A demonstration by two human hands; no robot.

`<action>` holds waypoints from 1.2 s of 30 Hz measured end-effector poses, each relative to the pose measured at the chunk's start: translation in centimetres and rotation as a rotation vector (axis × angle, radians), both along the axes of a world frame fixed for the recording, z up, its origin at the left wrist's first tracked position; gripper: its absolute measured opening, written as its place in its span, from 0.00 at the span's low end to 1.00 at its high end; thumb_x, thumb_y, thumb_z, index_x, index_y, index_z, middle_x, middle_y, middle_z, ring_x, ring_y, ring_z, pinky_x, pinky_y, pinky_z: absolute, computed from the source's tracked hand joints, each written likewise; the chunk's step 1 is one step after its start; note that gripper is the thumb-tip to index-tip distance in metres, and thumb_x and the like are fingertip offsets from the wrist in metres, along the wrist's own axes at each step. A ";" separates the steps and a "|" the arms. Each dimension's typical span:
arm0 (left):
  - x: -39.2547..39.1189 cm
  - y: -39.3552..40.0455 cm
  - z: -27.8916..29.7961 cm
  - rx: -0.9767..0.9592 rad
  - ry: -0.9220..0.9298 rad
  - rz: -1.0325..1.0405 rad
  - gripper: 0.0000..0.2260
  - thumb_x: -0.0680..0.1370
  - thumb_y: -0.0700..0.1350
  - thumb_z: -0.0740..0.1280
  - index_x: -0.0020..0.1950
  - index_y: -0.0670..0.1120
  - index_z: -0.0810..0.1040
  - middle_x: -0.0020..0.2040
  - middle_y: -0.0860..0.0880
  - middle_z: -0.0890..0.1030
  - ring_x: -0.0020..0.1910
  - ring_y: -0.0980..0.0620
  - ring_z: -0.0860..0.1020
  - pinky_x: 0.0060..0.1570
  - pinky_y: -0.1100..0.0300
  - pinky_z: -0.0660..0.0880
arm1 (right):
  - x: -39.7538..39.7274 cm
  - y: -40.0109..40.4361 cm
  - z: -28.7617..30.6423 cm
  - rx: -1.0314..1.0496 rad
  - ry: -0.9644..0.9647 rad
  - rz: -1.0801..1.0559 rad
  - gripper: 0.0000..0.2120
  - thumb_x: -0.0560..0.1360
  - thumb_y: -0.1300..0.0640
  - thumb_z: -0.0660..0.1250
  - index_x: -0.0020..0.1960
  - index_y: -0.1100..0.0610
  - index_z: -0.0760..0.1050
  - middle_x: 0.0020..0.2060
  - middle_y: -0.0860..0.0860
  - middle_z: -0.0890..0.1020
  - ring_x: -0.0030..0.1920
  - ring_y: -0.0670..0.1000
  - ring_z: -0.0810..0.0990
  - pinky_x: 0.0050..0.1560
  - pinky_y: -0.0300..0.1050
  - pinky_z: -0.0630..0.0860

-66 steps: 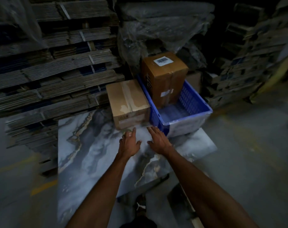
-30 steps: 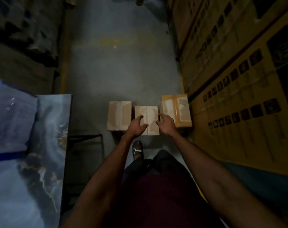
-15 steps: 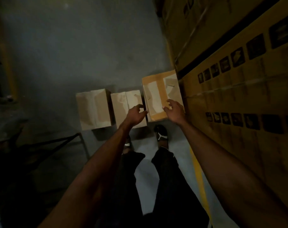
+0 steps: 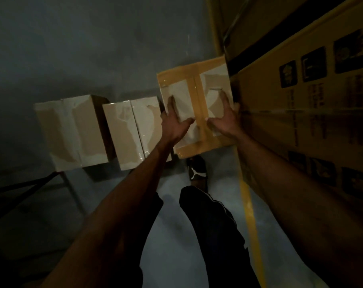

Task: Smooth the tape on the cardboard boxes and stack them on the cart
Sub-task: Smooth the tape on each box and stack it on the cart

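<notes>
Three taped cardboard boxes stand in a row on the grey floor. The right box [image 4: 194,86] is the brownest, with brown tape running down its middle and along its edges. My left hand [image 4: 174,121] lies flat on its left half, fingers straight. On its right half my right hand [image 4: 224,119] lies flat too. Both thumbs point inward at the centre tape strip. The middle box [image 4: 133,132] and the left box [image 4: 72,129] are pale and untouched. The cart is out of view.
A tall stack of large yellow printed cartons [image 4: 311,100] rises close on the right, touching the right box. A yellow floor line [image 4: 249,215] runs below it. A dark metal frame [image 4: 31,188] sits at lower left. My sandalled foot [image 4: 197,169] stands just before the boxes.
I turned from the marble-topped table with the blue crate to the floor boxes. In the last half second both hands moved forward onto the right box's top and spread flat.
</notes>
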State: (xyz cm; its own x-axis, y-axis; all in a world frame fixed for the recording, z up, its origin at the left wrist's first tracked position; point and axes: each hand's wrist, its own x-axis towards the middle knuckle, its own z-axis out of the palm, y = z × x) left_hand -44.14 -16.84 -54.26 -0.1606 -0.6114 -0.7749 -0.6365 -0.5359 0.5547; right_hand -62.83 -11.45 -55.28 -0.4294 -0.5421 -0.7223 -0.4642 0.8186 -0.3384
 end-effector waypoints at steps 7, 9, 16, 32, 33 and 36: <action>3.5 1.2 8.9 0.041 -0.021 0.058 0.50 0.69 0.56 0.79 0.81 0.62 0.48 0.71 0.38 0.60 0.70 0.32 0.66 0.69 0.40 0.67 | 3.8 1.7 9.0 -0.108 -0.061 -0.057 0.54 0.60 0.38 0.81 0.78 0.33 0.56 0.75 0.55 0.58 0.76 0.61 0.60 0.74 0.59 0.66; 5.7 2.2 14.1 0.028 -0.053 0.084 0.50 0.69 0.57 0.78 0.81 0.61 0.48 0.71 0.37 0.60 0.70 0.32 0.67 0.70 0.41 0.67 | 5.9 1.9 14.3 -0.166 -0.050 -0.029 0.51 0.64 0.45 0.82 0.79 0.37 0.58 0.73 0.57 0.59 0.74 0.62 0.61 0.74 0.56 0.66; 12.1 7.7 34.7 -0.159 -0.186 0.343 0.45 0.72 0.57 0.75 0.81 0.62 0.51 0.72 0.38 0.60 0.69 0.31 0.66 0.69 0.41 0.68 | 13.0 2.3 34.5 -0.335 0.014 0.241 0.51 0.64 0.46 0.82 0.79 0.37 0.59 0.64 0.57 0.63 0.65 0.61 0.67 0.62 0.52 0.73; 29.5 31.0 53.7 -0.435 -0.415 1.071 0.40 0.71 0.57 0.73 0.78 0.61 0.55 0.68 0.40 0.62 0.64 0.36 0.70 0.66 0.44 0.72 | 34.5 12.9 54.8 -0.653 -0.098 1.019 0.48 0.64 0.36 0.79 0.78 0.38 0.60 0.65 0.55 0.65 0.66 0.60 0.67 0.67 0.59 0.71; 30.8 32.6 54.1 -0.444 -0.418 1.110 0.40 0.71 0.58 0.73 0.78 0.61 0.55 0.68 0.40 0.62 0.64 0.36 0.70 0.66 0.43 0.72 | 36.0 14.2 55.2 -0.669 -0.106 1.051 0.48 0.64 0.35 0.78 0.78 0.37 0.59 0.66 0.56 0.65 0.67 0.60 0.67 0.67 0.60 0.70; 34.3 37.6 55.8 -0.445 -0.493 1.202 0.38 0.73 0.57 0.73 0.78 0.60 0.57 0.68 0.41 0.62 0.65 0.39 0.70 0.64 0.47 0.72 | 40.7 18.1 56.5 -0.712 -0.158 1.154 0.47 0.64 0.35 0.78 0.78 0.39 0.60 0.65 0.56 0.65 0.66 0.60 0.67 0.66 0.59 0.71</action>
